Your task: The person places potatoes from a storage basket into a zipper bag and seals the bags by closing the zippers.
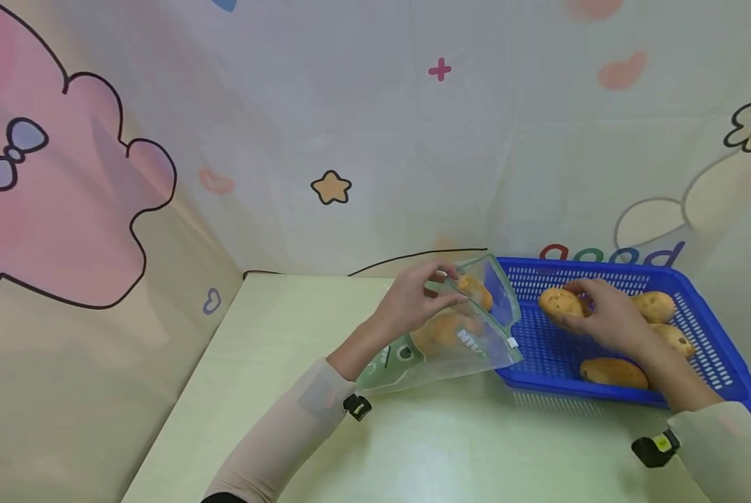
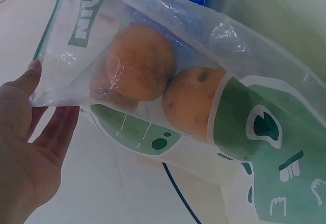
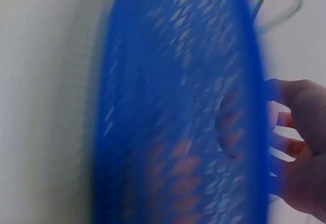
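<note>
Printed cloth (image 1: pixel 388 126) hangs behind a pale table (image 1: pixel 274 328). Blue basket (image 1: pixel 545 353), at the right of the frame, contains three loose potatoes (image 1: pixel 614 372), its raised walls presumably keeping them from rolling. Zip bag (image 1: pixel 434 349), at centre, meets the basket's left end, probably so both lie within reach; potatoes show through its film. Left hand (image 1: pixel 418 297): thumb and curled fingers grip the bag's rim, apparently to keep the mouth parted. Right hand (image 1: pixel 608 318): thumb and fingers pinch another potato (image 1: pixel 560 305) above the basket's floor. Lettering, as I read it from here: coloured "good" on the cloth at right, its "g" partly hidden; "NIU", seemingly with a plus sign, on the bag.
</note>
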Demonstrator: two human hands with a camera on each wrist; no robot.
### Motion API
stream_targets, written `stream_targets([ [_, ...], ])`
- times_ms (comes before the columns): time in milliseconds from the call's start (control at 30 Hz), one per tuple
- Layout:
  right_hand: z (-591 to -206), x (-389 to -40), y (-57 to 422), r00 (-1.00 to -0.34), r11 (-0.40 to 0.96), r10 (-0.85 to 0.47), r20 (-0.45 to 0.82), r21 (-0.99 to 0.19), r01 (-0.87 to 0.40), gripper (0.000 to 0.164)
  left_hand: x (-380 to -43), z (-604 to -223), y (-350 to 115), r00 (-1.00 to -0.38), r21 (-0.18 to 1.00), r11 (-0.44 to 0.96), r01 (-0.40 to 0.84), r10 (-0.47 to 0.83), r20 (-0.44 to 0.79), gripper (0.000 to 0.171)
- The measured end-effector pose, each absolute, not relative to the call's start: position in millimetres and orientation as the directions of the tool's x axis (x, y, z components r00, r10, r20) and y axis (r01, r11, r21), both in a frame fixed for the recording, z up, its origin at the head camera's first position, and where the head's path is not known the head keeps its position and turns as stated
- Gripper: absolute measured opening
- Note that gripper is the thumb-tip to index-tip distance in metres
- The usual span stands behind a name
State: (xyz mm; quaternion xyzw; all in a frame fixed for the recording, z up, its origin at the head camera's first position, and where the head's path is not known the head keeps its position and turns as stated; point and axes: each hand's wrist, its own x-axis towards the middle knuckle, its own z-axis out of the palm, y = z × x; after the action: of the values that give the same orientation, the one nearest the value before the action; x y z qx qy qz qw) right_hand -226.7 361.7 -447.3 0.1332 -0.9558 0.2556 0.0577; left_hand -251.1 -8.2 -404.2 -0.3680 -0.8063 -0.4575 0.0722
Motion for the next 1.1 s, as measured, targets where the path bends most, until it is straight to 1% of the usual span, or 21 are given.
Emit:
stream_targets([
  [133,-412,-216,327,-0.938,0.738,-0.242,0.25,-0.58,-0.345,0.06,-252,-404,-9,-0.715,0.684,0.304,0.663,0.526,0.46,0.029],
  [300,-383,-205,286,-0.907,0.635,-0.301,0.294,-0.648,-0.42,0.061,-253,-404,-9,-0.719,0.69,0.302,0.658,0.525,0.456,0.029],
  [500,-385,-204,262,-0.862,0.58,-0.397,0.316,-0.641,-0.503,0.056,-254,-405,-8,-0.724,0.694,0.305,0.653,0.519,0.453,0.029],
  [633,-392,-203,258,-0.849,0.566,-0.438,0.295,-0.643,-0.516,0.053,-253,-405,-8,-0.718,0.689,0.302,0.659,0.524,0.458,0.029],
  [700,-394,-202,259,-0.85,0.554,-0.435,0.297,-0.656,-0.513,0.049,-253,-406,-8,-0.716,0.687,0.3,0.661,0.525,0.46,0.029],
  [800,-397,-200,265,-0.874,0.569,-0.365,0.32,-0.667,-0.481,0.041,-253,-407,-7,-0.715,0.687,0.299,0.662,0.526,0.46,0.028],
  [900,-403,-199,274,-0.915,0.627,-0.259,0.309,-0.667,-0.403,0.035,-253,-408,-7,-0.712,0.684,0.299,0.665,0.528,0.462,0.028],
  [1000,-412,-200,280,-0.957,0.684,-0.213,0.198,-0.669,-0.291,0.04,-253,-408,-7,-0.711,0.679,0.303,0.669,0.526,0.466,0.029],
  [1100,-423,-203,283,-0.975,0.671,-0.221,0.019,-0.723,-0.166,0.049,-253,-409,-8,-0.717,0.68,0.309,0.665,0.52,0.464,0.029],
])
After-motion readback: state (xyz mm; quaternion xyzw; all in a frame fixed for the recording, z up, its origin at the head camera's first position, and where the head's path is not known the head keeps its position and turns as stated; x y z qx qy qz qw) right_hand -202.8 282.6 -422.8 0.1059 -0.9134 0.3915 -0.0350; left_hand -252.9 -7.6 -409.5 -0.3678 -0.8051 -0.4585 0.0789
